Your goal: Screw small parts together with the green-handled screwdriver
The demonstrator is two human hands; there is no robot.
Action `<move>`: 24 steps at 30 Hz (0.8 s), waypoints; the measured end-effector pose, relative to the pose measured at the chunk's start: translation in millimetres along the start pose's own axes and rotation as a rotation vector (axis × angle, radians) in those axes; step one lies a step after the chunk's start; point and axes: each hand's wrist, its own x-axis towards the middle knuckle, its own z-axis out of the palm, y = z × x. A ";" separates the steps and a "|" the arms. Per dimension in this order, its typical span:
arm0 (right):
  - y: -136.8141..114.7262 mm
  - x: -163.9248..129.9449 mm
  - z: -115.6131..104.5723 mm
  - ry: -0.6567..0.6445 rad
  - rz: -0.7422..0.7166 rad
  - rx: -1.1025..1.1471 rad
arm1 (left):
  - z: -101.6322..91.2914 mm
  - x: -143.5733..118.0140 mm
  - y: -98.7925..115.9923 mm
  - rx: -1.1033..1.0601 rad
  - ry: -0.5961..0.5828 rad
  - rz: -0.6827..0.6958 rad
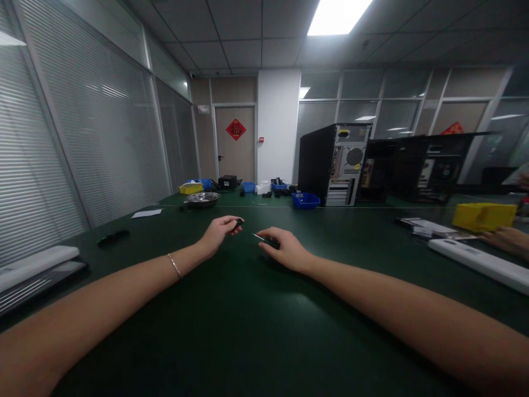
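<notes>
Over the green tabletop (pixel 248 325), my left hand (pixel 219 234) pinches a small black piece (pixel 238 223) between thumb and fingers; its kind is too small to make out. My right hand (pixel 285 248) is closed round the dark handle of a screwdriver (pixel 270 241). The thin metal shaft of that tool points left, toward my left hand, with a gap between its tip and the black piece. Both hands are near the middle of the table.
Ahead stand a metal bowl (pixel 201 199), a blue bin (pixel 306 200) and a black computer case (pixel 318 165). At left lie a dark green-black object (pixel 113 237) and a white bar (pixel 41 264). At right are a yellow bin (pixel 483 216), a long white bar (pixel 479 262) and another person's hand (pixel 508 241).
</notes>
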 end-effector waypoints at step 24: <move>4.7 0.8 4.1 0.076 -0.027 -0.036 | 23.4 -24.6 18.0 0.047 -0.177 -0.042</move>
